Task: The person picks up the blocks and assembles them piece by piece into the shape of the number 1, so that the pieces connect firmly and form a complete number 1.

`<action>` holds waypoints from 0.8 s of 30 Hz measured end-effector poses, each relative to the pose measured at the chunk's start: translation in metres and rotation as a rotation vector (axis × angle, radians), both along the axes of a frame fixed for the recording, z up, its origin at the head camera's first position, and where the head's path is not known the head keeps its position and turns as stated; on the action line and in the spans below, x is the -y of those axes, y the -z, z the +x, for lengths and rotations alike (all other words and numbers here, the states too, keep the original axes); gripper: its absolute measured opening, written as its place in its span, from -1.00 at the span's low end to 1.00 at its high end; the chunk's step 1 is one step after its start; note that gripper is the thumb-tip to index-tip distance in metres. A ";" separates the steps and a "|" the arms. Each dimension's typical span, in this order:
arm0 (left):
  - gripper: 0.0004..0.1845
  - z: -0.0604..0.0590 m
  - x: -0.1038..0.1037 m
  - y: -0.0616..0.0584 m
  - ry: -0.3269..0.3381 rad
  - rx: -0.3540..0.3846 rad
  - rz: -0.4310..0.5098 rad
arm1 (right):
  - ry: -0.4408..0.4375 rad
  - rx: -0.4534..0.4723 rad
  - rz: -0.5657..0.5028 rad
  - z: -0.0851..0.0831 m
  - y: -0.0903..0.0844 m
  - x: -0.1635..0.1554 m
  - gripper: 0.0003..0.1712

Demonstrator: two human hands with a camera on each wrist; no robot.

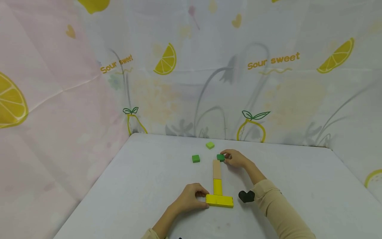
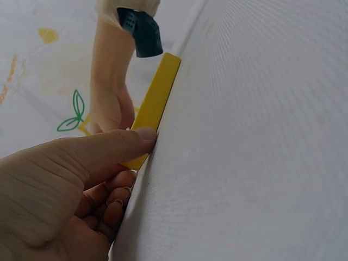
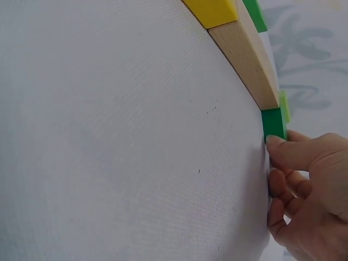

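A long yellow block [image 1: 220, 200] lies crosswise near the table's front. My left hand [image 1: 204, 199] grips its left end, thumb [image 2: 117, 145] pressed on the yellow block [image 2: 155, 103]. A shorter yellow block [image 1: 218, 186] and a plain wooden block [image 1: 216, 169] run away from it in a line. At the far end of the wooden block [image 3: 247, 60], my right hand [image 1: 226, 157] pinches a dark green cube [image 1: 221, 157]. In the right wrist view the dark green cube [image 3: 273, 124] touches the table, with my fingertips [image 3: 277, 142] on it.
A green cube [image 1: 195, 158] and a light green cube [image 1: 210, 145] lie loose further back on the white table [image 1: 298, 186]. Lemon-print cloth walls [image 1: 268, 83] close the table at the back and left. A black wrist camera [image 1: 246, 196] sits on my right forearm.
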State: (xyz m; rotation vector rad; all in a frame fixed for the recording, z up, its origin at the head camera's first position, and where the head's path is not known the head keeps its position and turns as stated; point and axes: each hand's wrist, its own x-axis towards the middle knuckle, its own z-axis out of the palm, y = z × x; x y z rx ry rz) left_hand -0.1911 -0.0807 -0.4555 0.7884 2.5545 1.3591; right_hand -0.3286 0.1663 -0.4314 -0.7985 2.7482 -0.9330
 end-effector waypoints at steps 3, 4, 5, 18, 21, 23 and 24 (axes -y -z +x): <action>-0.67 0.000 0.000 0.000 0.000 0.001 0.004 | 0.001 0.002 0.004 0.001 -0.002 0.000 -0.58; -0.67 0.000 0.000 0.000 0.001 0.000 0.006 | 0.002 0.002 0.008 0.002 -0.002 0.001 -0.58; -0.67 0.000 0.000 0.000 0.002 -0.001 0.007 | 0.003 0.000 0.012 0.002 -0.003 0.001 -0.57; -0.67 -0.001 0.001 0.003 0.007 -0.008 0.010 | -0.060 -0.015 -0.049 -0.011 0.012 -0.008 -0.58; -0.66 -0.001 0.001 0.003 0.009 -0.008 0.006 | -0.006 0.022 -0.027 -0.001 0.002 -0.002 -0.56; -0.66 -0.002 0.001 0.003 0.008 -0.008 0.004 | 0.009 0.019 -0.019 0.002 -0.001 0.000 -0.55; -0.66 -0.002 0.001 0.002 0.007 -0.008 0.003 | 0.015 0.017 -0.014 0.004 -0.002 0.001 -0.55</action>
